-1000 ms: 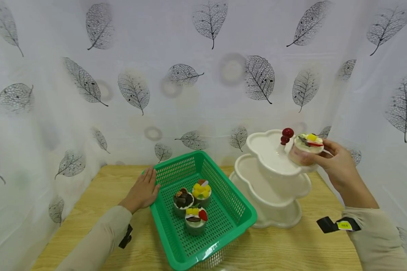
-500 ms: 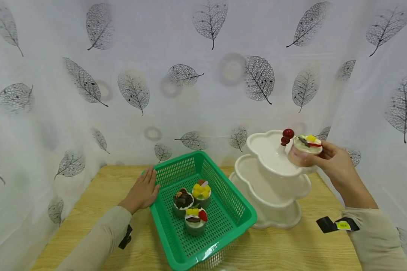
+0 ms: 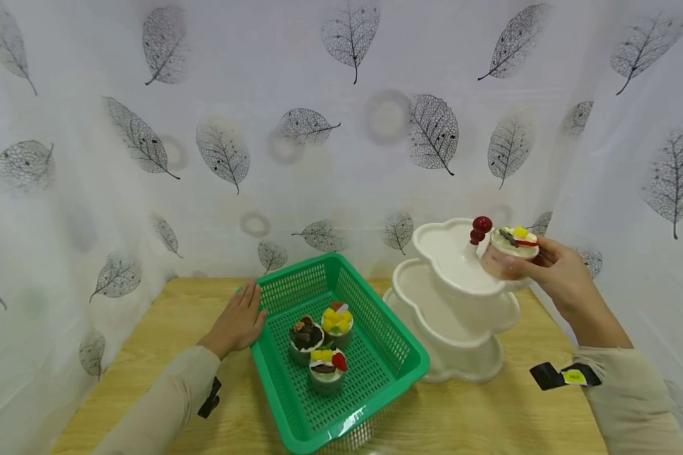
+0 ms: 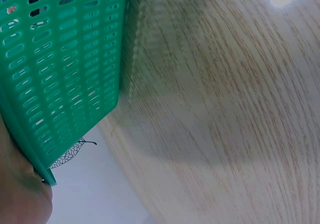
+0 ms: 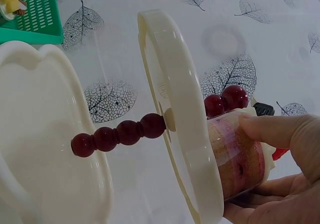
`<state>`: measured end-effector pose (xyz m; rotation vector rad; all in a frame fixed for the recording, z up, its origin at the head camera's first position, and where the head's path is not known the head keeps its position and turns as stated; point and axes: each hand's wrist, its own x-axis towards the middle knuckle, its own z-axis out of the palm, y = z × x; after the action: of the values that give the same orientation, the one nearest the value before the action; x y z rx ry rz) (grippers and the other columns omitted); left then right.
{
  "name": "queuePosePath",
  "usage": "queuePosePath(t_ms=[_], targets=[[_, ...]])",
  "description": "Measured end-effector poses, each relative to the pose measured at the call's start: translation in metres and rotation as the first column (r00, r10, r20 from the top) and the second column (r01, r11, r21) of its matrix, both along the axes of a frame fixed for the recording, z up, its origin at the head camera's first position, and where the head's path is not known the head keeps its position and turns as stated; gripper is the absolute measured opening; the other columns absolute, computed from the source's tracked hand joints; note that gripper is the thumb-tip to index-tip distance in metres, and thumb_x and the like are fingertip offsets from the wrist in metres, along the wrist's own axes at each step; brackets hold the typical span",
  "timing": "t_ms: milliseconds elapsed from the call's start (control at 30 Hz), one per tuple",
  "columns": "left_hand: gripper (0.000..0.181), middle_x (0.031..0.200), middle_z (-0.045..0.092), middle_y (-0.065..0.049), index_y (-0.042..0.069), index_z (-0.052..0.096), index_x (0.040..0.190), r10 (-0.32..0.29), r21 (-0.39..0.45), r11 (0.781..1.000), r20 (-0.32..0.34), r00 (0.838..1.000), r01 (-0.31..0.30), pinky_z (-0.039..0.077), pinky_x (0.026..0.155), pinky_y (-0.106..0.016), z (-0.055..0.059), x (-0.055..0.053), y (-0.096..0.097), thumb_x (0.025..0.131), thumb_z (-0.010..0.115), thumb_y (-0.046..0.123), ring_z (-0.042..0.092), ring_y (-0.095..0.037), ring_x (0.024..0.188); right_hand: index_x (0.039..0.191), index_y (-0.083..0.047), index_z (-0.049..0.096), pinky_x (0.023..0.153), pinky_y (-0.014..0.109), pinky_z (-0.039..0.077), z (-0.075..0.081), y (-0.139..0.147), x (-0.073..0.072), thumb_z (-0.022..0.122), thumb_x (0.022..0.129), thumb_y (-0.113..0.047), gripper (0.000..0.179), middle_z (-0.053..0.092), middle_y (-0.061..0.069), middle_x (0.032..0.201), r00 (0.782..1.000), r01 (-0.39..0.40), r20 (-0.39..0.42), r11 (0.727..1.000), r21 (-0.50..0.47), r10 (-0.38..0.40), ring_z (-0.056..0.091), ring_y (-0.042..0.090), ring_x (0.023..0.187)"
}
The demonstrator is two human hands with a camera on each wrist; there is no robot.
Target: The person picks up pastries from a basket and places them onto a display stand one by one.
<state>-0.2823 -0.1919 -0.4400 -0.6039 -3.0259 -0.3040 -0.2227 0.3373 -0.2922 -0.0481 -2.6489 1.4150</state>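
My right hand [image 3: 563,278] holds a dessert cup [image 3: 508,256] topped with cream, yellow fruit and a red piece. The cup stands at the right side of the top tier [image 3: 449,253] of a white three-tier stand. In the right wrist view, thumb and fingers lie on either side of the layered cake cup [image 5: 237,156], its base against the tier. My left hand [image 3: 236,322] rests with extended fingers on the left rim of a green basket [image 3: 341,420]. Inside the basket are a chocolate-topped cup [image 3: 306,338], a yellow-fruit cup [image 3: 338,323] and a strawberry-topped cup [image 3: 327,371].
Below the top tier are the middle tier [image 3: 449,309] and bottom tier [image 3: 467,366], wider and scalloped. A red beaded knob [image 3: 480,229] rises from the top. Wooden table [image 3: 461,417] lies underneath; a leaf-patterned curtain [image 3: 319,189] hangs behind and at both sides.
The dessert cup has shifted very slightly left on the top tier with my right hand still around it. My left hand stays on the basket rim.
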Motion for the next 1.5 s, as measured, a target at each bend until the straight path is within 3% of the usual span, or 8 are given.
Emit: queuePosePath(t_ms=[367,600,800,967,1133,1267,1367,1500], targets=[[0.061,0.155,0.007,-0.031,-0.016,0.017,0.146,-0.01,0.01,1.0,-0.006,1.0,0.01,0.012,0.116,-0.056,0.0,0.001,0.0,0.104,0.033,0.026,0.009,-0.045,0.143,0.152,0.002,0.013,0.102,0.019,0.041,-0.001,0.0,0.002,0.063,0.094,-0.028,0.082,0.019,0.028,0.154,1.0,0.006,-0.01,1.0,-0.019,-0.006,0.027,0.043,0.139],[0.06,0.155,0.007,-0.031,-0.016,0.017,0.146,-0.012,0.004,1.0,-0.01,1.0,0.012,0.013,0.116,-0.057,-0.001,0.001,0.0,0.104,0.033,0.023,0.009,-0.046,0.143,0.153,0.001,0.009,0.114,0.039,0.028,0.0,0.0,0.004,0.063,0.095,-0.028,0.084,0.012,0.026,0.156,1.0,0.0,-0.004,0.998,-0.06,0.0,0.017,0.043,0.142],[0.06,0.154,0.008,-0.032,-0.016,0.018,0.145,-0.015,0.002,1.0,-0.016,1.0,0.015,0.013,0.116,-0.057,0.002,0.002,0.0,0.104,0.035,0.023,0.009,-0.046,0.143,0.153,-0.002,-0.003,0.117,0.044,0.014,0.009,-0.01,0.016,0.064,0.094,-0.029,0.093,0.0,0.018,0.159,0.995,0.068,-0.076,0.997,-0.042,-0.071,0.004,0.035,0.146],[0.06,0.154,0.007,-0.032,-0.017,0.017,0.145,-0.017,0.004,1.0,-0.006,1.0,0.017,0.012,0.116,-0.057,0.003,0.002,0.0,0.104,0.033,0.024,0.008,-0.046,0.143,0.155,-0.009,0.002,0.117,0.042,0.016,0.025,-0.035,0.034,0.071,0.088,-0.028,0.098,0.002,0.01,0.161,0.962,0.145,-0.239,0.989,0.038,-0.132,0.005,0.028,0.147],[0.06,0.155,0.007,-0.032,-0.016,0.017,0.145,-0.008,0.002,1.0,-0.003,1.0,0.008,0.012,0.116,-0.057,0.004,0.003,0.0,0.104,0.034,0.023,0.008,-0.046,0.143,0.154,-0.01,0.022,0.114,0.025,0.025,0.03,-0.069,0.047,0.078,0.081,-0.016,0.092,0.02,0.007,0.158,0.885,0.152,-0.451,0.987,0.056,-0.111,0.019,0.02,0.146],[0.059,0.155,0.007,-0.031,-0.016,0.017,0.145,-0.005,-0.002,1.0,-0.004,1.0,0.005,0.012,0.116,-0.057,0.004,0.003,0.001,0.105,0.033,0.023,0.008,-0.046,0.143,0.151,-0.015,0.032,0.103,0.009,0.033,0.022,-0.097,0.054,0.081,0.077,-0.012,0.089,0.035,0.007,0.152,0.843,0.116,-0.536,0.989,0.091,-0.049,0.041,0.03,0.135],[0.059,0.155,0.007,-0.031,-0.016,0.017,0.146,-0.006,-0.005,1.0,-0.002,1.0,0.006,0.012,0.116,-0.057,0.003,0.003,0.001,0.105,0.031,0.024,0.008,-0.046,0.143,0.15,-0.016,0.035,0.104,0.02,0.04,0.011,-0.118,0.056,0.082,0.075,-0.012,0.088,0.038,0.009,0.15,0.84,0.054,-0.542,0.991,0.124,0.022,0.045,0.035,0.13],[0.059,0.155,0.007,-0.031,-0.016,0.017,0.146,-0.004,-0.007,1.0,0.0,1.0,0.004,0.012,0.116,-0.057,0.002,0.003,0.0,0.105,0.032,0.024,0.008,-0.046,0.143,0.15,-0.011,0.035,0.107,0.054,0.036,-0.014,-0.147,0.052,0.082,0.077,-0.017,0.087,0.035,0.012,0.152,0.855,-0.081,-0.493,0.98,0.183,0.163,0.036,0.034,0.136]])
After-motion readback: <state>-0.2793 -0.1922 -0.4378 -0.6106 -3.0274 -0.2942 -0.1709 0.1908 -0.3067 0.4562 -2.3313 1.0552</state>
